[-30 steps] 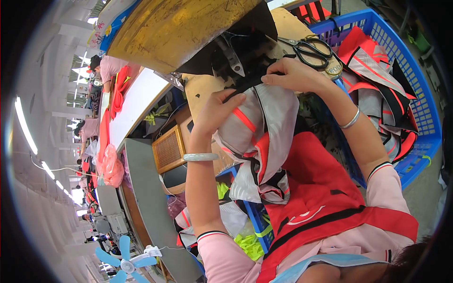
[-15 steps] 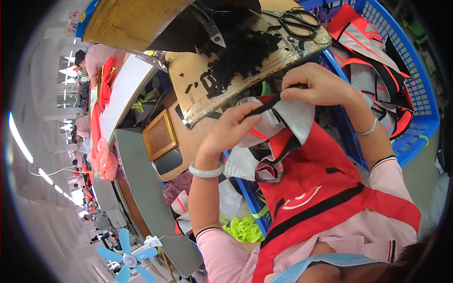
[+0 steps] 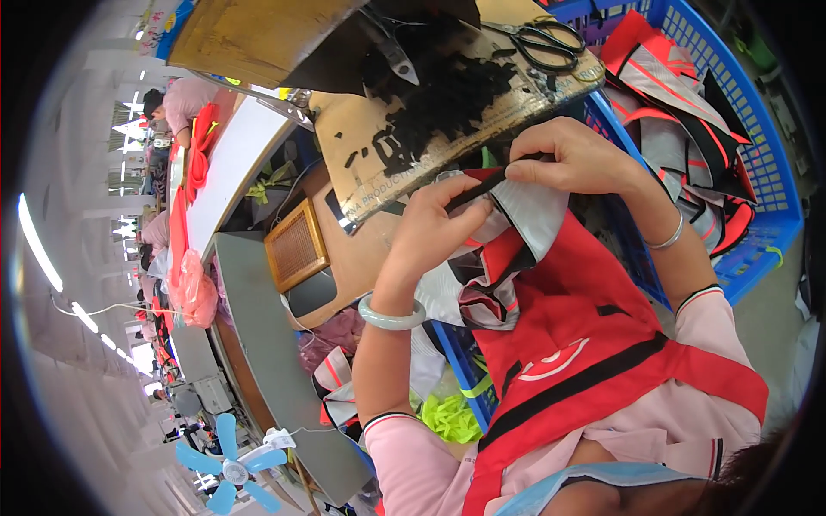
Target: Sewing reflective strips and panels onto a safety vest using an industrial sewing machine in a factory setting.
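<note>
My left hand [image 3: 430, 228] and my right hand [image 3: 578, 155] pinch a thin black strap [image 3: 490, 181] between them, each gripping one end. Under the strap lies a grey, red and black fabric piece [image 3: 508, 249], bunched over my lap against my red apron [image 3: 602, 361]. A pale green bangle [image 3: 391, 315] circles my left wrist and a silver bracelet [image 3: 667, 238] my right. Just beyond my hands a cardboard sheet [image 3: 387, 146] carries a heap of small black pieces [image 3: 447, 95].
Black scissors [image 3: 546, 39] lie at the cardboard's far end. A blue plastic basket [image 3: 757, 163] on my right holds several grey and red fabric pieces. On the left are a wooden box [image 3: 295, 249], a long work table [image 3: 219, 163], other workers and a blue fan [image 3: 225, 456].
The view has tilted and my hands have come down toward my lap with the fabric. My right hand has drawn the black strap rightward, away from the left hand.
</note>
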{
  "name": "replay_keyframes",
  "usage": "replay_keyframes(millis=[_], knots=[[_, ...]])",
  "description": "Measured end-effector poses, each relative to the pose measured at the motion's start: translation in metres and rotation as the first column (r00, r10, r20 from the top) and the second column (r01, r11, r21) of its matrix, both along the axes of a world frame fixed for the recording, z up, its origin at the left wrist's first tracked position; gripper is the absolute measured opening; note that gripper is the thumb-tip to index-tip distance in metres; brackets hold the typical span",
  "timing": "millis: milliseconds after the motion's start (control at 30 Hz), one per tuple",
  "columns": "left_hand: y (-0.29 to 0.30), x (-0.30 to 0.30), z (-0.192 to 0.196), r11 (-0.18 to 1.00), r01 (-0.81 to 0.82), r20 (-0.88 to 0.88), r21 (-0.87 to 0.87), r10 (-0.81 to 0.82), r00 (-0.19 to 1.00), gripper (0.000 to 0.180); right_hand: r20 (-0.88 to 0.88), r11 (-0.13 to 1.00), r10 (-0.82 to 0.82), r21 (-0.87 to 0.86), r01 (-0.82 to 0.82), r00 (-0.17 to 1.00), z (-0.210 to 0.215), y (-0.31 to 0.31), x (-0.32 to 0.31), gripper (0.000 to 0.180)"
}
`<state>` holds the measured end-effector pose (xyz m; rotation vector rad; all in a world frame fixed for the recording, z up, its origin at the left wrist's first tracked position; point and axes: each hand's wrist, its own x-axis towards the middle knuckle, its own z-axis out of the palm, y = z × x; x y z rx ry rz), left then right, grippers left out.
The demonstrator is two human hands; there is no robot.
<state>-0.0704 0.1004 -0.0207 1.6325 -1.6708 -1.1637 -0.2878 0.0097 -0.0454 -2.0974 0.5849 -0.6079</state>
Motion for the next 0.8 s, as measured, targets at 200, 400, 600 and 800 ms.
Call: replay_keyframes(millis=[200,400,600,800], knots=[[-0.024,0.017,0.007,0.995,-0.086,0.063,-0.052,0.089,0.994,0.024,0.034,0.985,-0.084,0.152,0.078,0.996,-0.001,-0.025,0.019,0.025],[-0.060,0.038,0.009,0.983,-0.133,0.023,-0.128,0.137,0.990,0.022,0.039,0.961,-0.188,0.214,0.176,0.981,0.003,-0.051,0.043,0.031],[-0.087,0.054,0.006,0.986,-0.163,-0.094,-0.015,0.161,0.982,0.026,0.050,0.946,-0.168,0.290,0.147,0.985,-0.007,-0.079,0.054,0.033],[-0.103,0.057,0.006,0.980,-0.188,-0.129,0.062,0.195,0.972,0.031,-0.012,0.902,-0.240,0.367,0.227,0.971,0.000,-0.085,0.060,0.036]])
